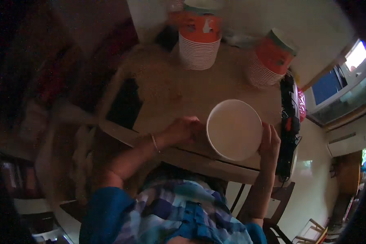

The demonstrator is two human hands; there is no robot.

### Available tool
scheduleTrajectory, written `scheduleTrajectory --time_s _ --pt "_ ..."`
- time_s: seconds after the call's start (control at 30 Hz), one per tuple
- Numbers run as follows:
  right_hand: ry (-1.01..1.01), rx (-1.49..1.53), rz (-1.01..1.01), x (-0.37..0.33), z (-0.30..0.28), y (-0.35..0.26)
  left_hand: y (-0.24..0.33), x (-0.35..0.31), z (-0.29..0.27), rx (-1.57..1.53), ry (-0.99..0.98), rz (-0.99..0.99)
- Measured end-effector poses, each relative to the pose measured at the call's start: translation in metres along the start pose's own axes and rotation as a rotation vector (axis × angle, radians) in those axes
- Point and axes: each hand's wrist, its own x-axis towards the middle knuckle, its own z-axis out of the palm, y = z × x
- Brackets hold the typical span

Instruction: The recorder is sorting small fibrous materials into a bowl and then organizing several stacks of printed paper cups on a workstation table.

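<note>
A round white paper tub (pixel 234 130) is held with its wide mouth facing me, over the table's near edge. My right hand (pixel 270 140) grips its right side, fingers closed on the wall and rim. On the other side, my left hand (pixel 186 129) is closed with its fingers curled together, close to the tub's left rim. Whatever those left fingers hold, if anything, is too dark and blurred to make out. The inside of the tub looks plain, with nothing visible in it.
Two stacks of nested tubs, orange with white rims, stand bottom-up at the back: one stack (pixel 199 51) in the middle, another (pixel 268 65) farther right. Black tool-like gear (pixel 289 122) lines the brown table's (pixel 166 97) right edge. A dark patch (pixel 126 103) lies at left.
</note>
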Motion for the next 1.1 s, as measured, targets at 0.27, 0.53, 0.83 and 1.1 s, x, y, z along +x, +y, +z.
scheduleTrajectory --time_s 0.27,0.53,0.83,1.1 --pt "-0.05 0.084 0.173 0.0 -0.003 0.011 -0.046 -0.017 -0.059 0.269 0.452 0.192" --pt "0.014 0.072 0.013 0.004 0.014 -0.003 -0.015 -0.02 -0.09 0.841 0.517 0.196" --pt "-0.024 0.313 0.234 0.0 0.004 0.0 -0.032 -0.003 -0.089 1.057 0.509 0.335" --pt "0.177 -0.09 -0.025 -0.02 -0.003 -0.003 -0.031 -0.001 -0.084 0.996 0.455 0.349"
